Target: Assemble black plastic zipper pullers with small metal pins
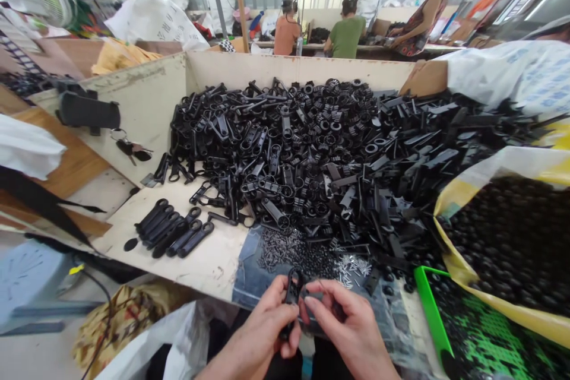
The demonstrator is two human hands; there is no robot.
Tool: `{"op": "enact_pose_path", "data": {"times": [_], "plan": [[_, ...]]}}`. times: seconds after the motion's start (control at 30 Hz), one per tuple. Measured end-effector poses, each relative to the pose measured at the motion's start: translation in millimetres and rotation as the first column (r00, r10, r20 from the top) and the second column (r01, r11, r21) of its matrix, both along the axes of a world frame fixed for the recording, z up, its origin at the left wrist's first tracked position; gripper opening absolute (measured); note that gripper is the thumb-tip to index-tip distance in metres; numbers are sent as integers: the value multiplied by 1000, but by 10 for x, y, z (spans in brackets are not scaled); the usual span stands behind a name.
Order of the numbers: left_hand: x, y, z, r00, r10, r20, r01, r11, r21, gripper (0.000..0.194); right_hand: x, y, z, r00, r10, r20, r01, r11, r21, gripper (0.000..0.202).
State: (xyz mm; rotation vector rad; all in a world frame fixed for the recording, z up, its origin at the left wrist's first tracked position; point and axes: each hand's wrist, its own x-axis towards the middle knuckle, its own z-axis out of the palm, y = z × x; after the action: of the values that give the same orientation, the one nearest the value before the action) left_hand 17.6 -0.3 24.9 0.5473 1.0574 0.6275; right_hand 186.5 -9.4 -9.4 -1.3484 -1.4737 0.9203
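Observation:
My left hand (pixel 272 323) is closed around a black plastic handle-shaped part (pixel 294 288) with a ring at its upper end. Close beside it, my right hand (pixel 345 320) has thumb and fingers pinched together near the part; whatever lies between those fingertips is too small and blurred to name. Just beyond both hands, a dark blue cloth (pixel 249 264) bears small grey and black pieces (pixel 282 249) and a patch of silvery pins (pixel 354 267). Several similar black handle parts (pixel 173 228) lie in a row on the board to the left.
A large heap of black plastic parts (pixel 285 148) fills the walled table. On the right are a yellow-edged bag of black round pieces (pixel 512 237) and a green tray (pixel 430 303). Keys (pixel 131 147) lie at the left wall. Three people (pixel 350 29) sit or stand behind.

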Motion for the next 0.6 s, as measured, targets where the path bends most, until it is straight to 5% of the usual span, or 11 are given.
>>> {"op": "enact_pose_path", "data": {"times": [0.23,0.4,0.6], "plan": [[29,-16,-4,992,85,-92,-92,993,-70,87,-77,67,-9,1000,15,12,-14,999,-36,37],[48,-20,-38,995,94,-34,-93,995,19,46,-68,50,-18,1000,-14,7,14,998,-67,43],[85,6,-9,993,113,-16,-111,986,127,25,-57,32,4,997,16,72,-16,1000,-2,38]]}}
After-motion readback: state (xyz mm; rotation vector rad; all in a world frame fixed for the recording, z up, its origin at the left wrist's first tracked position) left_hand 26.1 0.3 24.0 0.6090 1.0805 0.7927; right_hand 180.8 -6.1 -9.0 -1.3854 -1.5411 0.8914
